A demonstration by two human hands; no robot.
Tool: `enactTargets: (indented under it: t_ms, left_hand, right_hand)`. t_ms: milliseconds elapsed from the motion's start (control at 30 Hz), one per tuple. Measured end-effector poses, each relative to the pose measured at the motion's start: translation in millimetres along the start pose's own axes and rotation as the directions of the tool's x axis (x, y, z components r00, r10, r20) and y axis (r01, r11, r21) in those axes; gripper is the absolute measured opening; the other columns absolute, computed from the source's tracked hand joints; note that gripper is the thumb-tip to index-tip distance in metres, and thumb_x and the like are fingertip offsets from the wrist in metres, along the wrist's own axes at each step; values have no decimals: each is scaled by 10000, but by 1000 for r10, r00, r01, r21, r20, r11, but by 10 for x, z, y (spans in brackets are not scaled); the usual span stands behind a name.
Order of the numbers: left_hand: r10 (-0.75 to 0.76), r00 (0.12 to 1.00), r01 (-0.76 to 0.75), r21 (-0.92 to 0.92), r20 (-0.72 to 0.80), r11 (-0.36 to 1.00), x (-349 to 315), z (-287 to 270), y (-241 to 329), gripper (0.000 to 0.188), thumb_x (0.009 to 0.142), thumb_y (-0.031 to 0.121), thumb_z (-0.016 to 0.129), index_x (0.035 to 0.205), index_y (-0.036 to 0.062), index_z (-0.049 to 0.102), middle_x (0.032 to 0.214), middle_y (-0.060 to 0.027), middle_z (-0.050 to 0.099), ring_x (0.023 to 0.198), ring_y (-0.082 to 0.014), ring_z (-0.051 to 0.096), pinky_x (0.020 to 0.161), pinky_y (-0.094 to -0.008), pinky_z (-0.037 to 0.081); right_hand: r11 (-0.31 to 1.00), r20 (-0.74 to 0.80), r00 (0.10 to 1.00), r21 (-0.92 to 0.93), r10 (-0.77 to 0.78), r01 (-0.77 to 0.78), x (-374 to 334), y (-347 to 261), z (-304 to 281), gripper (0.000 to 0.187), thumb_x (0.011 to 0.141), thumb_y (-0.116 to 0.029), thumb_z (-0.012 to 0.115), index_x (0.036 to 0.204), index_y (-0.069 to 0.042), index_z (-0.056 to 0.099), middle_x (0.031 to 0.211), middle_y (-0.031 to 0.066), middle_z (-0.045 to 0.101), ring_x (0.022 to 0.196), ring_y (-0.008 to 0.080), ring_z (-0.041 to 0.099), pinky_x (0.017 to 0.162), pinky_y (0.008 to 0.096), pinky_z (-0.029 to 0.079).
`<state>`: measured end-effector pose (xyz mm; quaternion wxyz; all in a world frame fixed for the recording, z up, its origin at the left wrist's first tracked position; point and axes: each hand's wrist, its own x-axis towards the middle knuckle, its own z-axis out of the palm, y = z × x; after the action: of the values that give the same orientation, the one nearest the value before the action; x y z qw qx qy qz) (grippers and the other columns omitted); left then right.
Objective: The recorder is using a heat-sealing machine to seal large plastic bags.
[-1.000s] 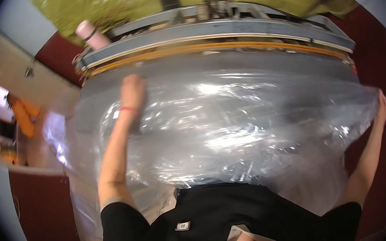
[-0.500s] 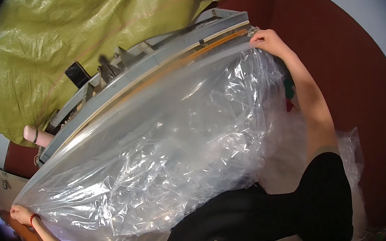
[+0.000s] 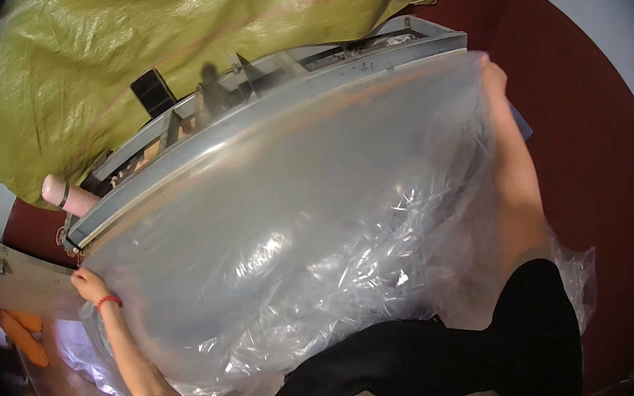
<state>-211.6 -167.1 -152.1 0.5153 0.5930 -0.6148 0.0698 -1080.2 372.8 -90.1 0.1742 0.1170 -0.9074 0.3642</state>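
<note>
- I take the long grey metal frame point(image 3: 296, 94) as my landmark; it slants across my view with its right end higher than its left.
- The clear plastic sheet point(image 3: 255, 206) lies on the near side of the metal frame, its far edge drawn along the frame's front and its slack creasing brightly toward the person's black shirt point(image 3: 369, 366).
- I see the left hand point(image 3: 90, 285) just below the metal frame's left end, fingers pinching the sheet by its left corner (a red bracelet point(image 3: 109, 301) circles that wrist).
- I have the right hand point(image 3: 494, 80) just past the metal frame's right end, its fingers closed on the sheet's right corner.
- A pink bottle point(image 3: 70, 194) with a dark band leans at the metal frame's left end.
- A black phone point(image 3: 152, 93) stands at the metal frame's back, left of its middle, in front of a yellow-green tarp point(image 3: 232, 18).
- Near the metal frame's middle rise some dark parts point(image 3: 216, 95), too blurred for me to name.
- Beyond the metal frame's right end I get a maroon wall point(image 3: 598, 163).
</note>
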Motion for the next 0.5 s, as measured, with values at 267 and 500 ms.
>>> enactTargets:
  t_ms: [267, 500]
  left_hand:
    - [-63, 993, 76, -129, 103, 989, -237, 234, -419, 186, 845, 183, 479, 776, 10, 480, 708, -50, 487, 665, -148, 445, 651, -281, 399]
    - [-141, 962, 215, -331, 232, 919, 115, 528, -776, 223, 846, 225, 538, 717, 45, 509, 662, 49, 439, 600, -64, 372, 548, -200, 330]
  right_hand:
    - [831, -60, 995, 547, -85, 104, -192, 298, 889, 196, 773, -213, 638, 779, -26, 579, 670, 18, 579, 622, 113, 533, 615, 250, 429]
    - [831, -50, 995, 546, -90, 103, -142, 55, 1125, 184, 761, -200, 644, 749, -37, 559, 631, 8, 562, 587, 90, 508, 582, 239, 418]
